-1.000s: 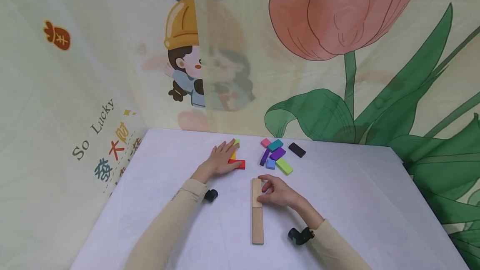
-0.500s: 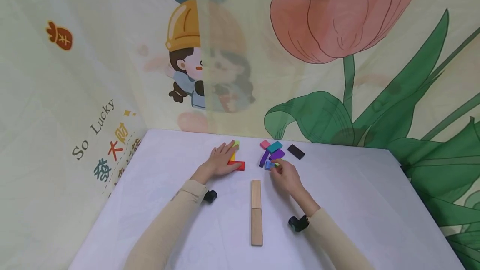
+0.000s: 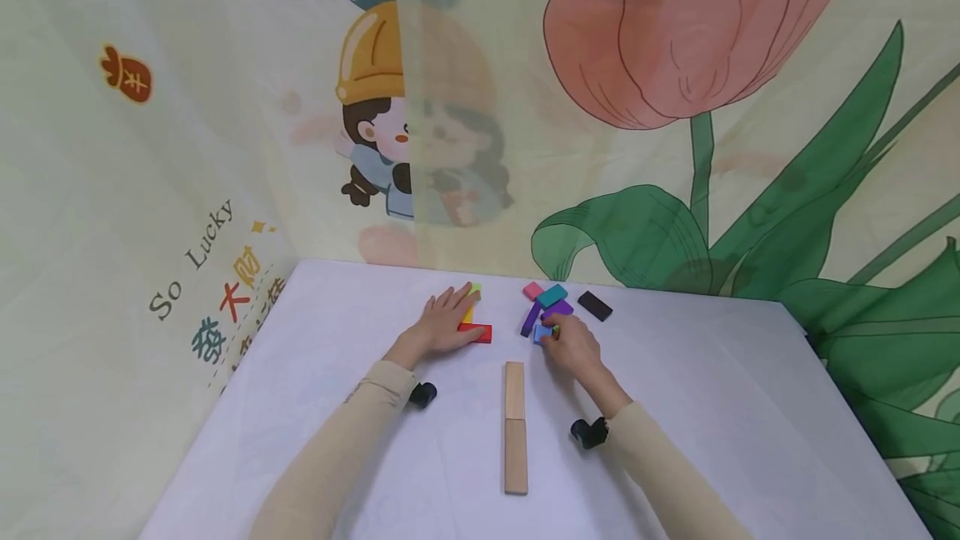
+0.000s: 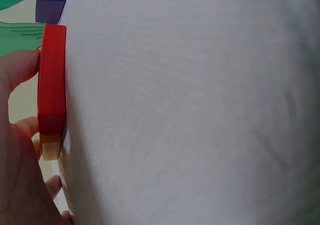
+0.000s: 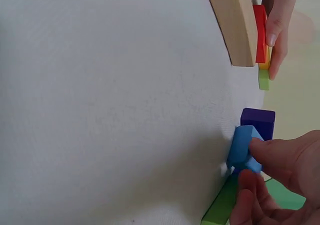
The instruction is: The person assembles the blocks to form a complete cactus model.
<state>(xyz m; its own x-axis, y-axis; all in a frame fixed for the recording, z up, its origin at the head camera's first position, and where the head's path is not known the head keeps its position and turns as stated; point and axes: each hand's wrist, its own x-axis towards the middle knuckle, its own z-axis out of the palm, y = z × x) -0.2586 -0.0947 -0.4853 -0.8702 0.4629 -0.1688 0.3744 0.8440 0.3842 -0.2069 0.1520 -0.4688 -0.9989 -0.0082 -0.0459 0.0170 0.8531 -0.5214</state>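
Note:
My left hand (image 3: 441,325) lies with outstretched fingers over a red block (image 3: 483,334), a yellow block (image 3: 468,316) and a lime block (image 3: 476,287). In the left wrist view, its thumb touches the red block's side. My right hand (image 3: 576,347) pinches a small blue block (image 5: 242,146) between thumb and fingers at the near edge of a pile. Just under those fingers, a green block (image 5: 222,202) lies partly hidden. Behind the blue block are a dark purple block (image 3: 530,319), a violet block (image 3: 558,307), a teal block (image 3: 552,296) and a pink block (image 3: 532,291).
Two plain wooden blocks, a far one (image 3: 514,390) and a near one (image 3: 516,457), lie end to end on the white table (image 3: 420,473). A black block (image 3: 595,306) sits right of the pile. A printed cloth (image 3: 465,248) hangs behind the table.
My right hand has left the far wooden block, moved up to the coloured pile and taken hold of the blue block. The left hand has stayed over its blocks.

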